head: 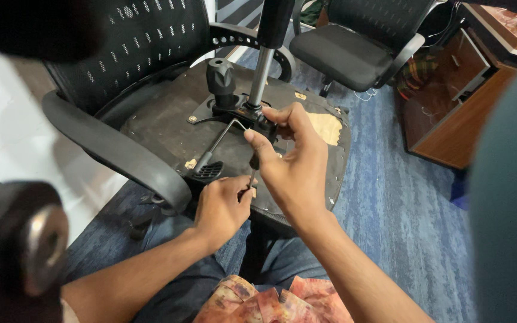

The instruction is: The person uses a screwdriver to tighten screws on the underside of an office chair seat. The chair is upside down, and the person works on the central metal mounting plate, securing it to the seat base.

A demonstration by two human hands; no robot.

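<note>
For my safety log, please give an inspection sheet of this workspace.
Surface: blue carpet floor.
Job's things: overturned office chair, seat underside up; gas cylinder upright in mechanism plate; lever.
Clutter: second chair, chair base wheel near camera.
Hands: right hand pinches a small tool at the plate; left hand closed below it.
Cables: white cord under second chair.
Surroundings: wooden cabinet.

left hand (221, 207) curled shut, right hand (291, 160) fingers (257, 141) pinched
</note>
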